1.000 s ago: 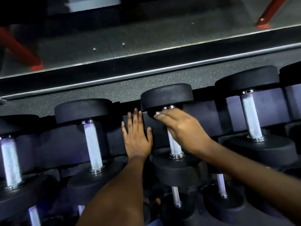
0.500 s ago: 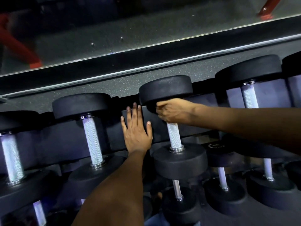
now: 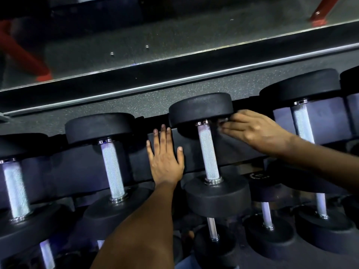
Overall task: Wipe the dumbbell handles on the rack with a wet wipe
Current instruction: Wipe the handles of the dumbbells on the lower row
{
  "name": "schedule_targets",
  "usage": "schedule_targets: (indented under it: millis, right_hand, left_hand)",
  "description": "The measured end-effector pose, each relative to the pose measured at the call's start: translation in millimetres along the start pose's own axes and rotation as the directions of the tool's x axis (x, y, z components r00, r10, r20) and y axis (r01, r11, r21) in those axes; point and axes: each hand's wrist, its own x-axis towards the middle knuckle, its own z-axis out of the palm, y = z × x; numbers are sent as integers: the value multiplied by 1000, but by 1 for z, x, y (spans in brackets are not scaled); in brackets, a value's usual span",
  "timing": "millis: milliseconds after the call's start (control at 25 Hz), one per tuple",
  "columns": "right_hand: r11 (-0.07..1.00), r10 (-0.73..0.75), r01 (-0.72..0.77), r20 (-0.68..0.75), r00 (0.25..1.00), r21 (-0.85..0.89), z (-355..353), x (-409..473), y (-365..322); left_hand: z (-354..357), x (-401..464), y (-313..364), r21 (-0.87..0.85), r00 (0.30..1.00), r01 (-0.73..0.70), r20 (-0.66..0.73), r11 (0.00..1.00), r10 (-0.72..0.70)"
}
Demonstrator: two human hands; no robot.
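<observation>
Right hand [image 3: 256, 131], off the centre handle [image 3: 207, 152] it gripped, fingers now straight beside it; wipe unclear; left hand [image 3: 165, 160] flat on rack [image 3: 77, 171]; next dumbbell likely.

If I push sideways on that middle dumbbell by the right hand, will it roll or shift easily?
Probably not. The middle dumbbell has thick black end weights and likely feels heavy for its size. It lies in the rack between raised dividers, which should stop rolling. Its knurled metal handle looks grippy, not slippery. The left hand rests flat on the rack; the right hand is beside the far weight.
</observation>
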Motion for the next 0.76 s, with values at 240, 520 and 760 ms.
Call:
schedule_targets:
  millis: [240,520,760]
  right_hand:
    - [-717,505,-421,830,237,556,42,38,-39]
    - [-785,425,-351,856,294,510,31,37,-21]
    - [-870,400,-240,902,165,430,39,65,-34]
  left_hand:
    - [0,1,0,25,1000,-2,-2,1000,2]
    - [0,0,2,25,1000,-7,-3,1000,7]
    - [0,0,1,26,1000,-14,-5,1000,14]
